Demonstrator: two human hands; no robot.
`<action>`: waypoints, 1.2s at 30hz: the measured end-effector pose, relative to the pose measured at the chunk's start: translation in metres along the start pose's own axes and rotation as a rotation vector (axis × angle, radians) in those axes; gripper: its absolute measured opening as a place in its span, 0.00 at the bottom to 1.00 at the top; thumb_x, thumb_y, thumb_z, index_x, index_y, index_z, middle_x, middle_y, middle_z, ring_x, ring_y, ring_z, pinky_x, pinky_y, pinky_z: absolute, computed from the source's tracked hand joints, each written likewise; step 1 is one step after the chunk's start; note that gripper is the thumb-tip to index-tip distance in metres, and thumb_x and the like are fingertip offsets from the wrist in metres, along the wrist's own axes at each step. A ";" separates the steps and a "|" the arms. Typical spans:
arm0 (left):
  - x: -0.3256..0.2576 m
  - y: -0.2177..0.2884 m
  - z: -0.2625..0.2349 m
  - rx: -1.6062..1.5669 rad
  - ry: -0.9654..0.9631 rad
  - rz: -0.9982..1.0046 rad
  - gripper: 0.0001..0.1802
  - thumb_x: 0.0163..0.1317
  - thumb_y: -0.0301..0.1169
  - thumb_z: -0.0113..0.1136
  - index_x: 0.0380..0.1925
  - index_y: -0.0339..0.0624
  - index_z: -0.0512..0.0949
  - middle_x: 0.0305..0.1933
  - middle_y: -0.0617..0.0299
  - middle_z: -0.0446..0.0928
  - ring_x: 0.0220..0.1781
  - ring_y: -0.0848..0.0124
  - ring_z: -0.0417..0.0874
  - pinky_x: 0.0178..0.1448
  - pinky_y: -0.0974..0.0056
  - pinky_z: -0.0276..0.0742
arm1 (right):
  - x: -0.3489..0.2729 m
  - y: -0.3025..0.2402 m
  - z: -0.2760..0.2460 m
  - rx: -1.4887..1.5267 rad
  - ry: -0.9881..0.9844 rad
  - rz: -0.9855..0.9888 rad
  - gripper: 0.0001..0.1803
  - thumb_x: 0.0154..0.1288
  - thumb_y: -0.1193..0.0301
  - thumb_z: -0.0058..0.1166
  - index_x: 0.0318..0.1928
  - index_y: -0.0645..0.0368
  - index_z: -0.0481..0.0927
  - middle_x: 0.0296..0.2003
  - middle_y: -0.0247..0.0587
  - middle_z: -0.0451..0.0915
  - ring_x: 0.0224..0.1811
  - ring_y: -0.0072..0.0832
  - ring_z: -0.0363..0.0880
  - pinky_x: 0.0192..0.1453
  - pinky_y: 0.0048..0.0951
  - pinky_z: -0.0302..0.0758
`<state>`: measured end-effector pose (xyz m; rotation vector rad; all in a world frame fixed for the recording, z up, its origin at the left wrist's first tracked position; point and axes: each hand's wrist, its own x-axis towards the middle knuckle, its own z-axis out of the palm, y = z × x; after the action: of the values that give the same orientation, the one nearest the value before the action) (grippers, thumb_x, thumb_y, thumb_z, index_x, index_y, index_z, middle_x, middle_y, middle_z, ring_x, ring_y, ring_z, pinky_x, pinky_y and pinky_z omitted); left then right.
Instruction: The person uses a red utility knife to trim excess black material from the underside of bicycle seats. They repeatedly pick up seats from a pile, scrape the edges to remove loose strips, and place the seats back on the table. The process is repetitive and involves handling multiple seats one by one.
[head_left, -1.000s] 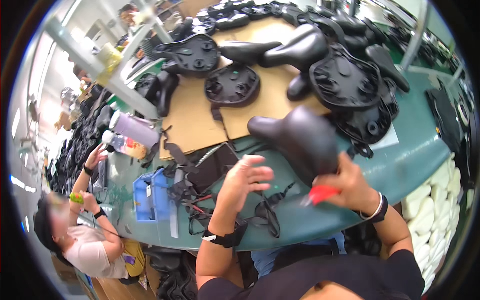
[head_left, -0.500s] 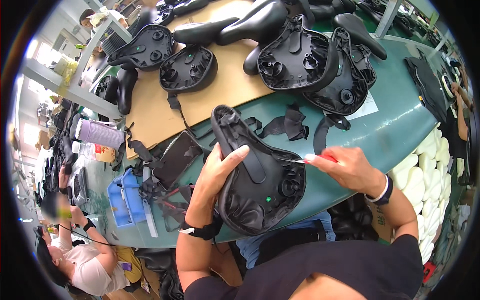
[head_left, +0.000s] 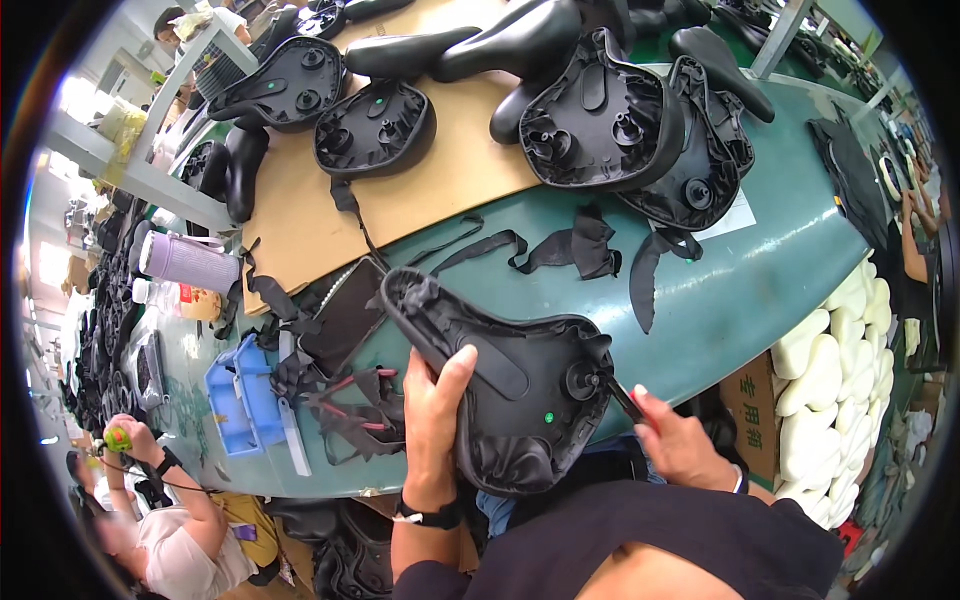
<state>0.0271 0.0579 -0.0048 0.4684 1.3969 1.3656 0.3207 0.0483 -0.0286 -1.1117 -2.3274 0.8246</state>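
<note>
A black bicycle saddle [head_left: 490,365] lies with its hollow underside up, its narrow nose pointing to the far left. My left hand [head_left: 435,415] is closed on the saddle's left side, thumb over the rim. At the saddle's right rim, near a round black post, my right hand [head_left: 683,447] grips a red-handled knife [head_left: 640,412]. The knife's slim dark-looking front part reaches the saddle edge; whether it touches the cover is unclear. My right fingers partly hide the handle.
Several more saddles [head_left: 600,110] lie on the cardboard [head_left: 450,110] and the green table [head_left: 750,310]. Black scraps [head_left: 585,245], a blue bin [head_left: 240,395], a lilac flask [head_left: 190,260] and a bottle [head_left: 180,298] are nearby. Pale foam pads [head_left: 830,380] stand right; a co-worker [head_left: 180,540] sits left.
The saddle has tipped, its nose swinging left and nearer me. My right hand and the knife have moved down along its right rim. My left hand still grips the side.
</note>
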 end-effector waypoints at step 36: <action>0.025 -0.011 0.030 -0.852 -0.474 0.120 0.19 0.69 0.34 0.50 0.18 0.48 0.63 0.18 0.69 0.62 0.28 0.73 0.68 0.30 0.72 0.62 | -0.001 -0.021 -0.011 -0.257 -0.023 0.077 0.34 0.61 0.77 0.55 0.69 0.55 0.64 0.24 0.43 0.69 0.17 0.38 0.70 0.19 0.38 0.69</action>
<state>0.0484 0.0902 -0.0181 0.2682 0.3387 1.6603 0.3163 0.0408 -0.0069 -1.3101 -2.4740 0.5780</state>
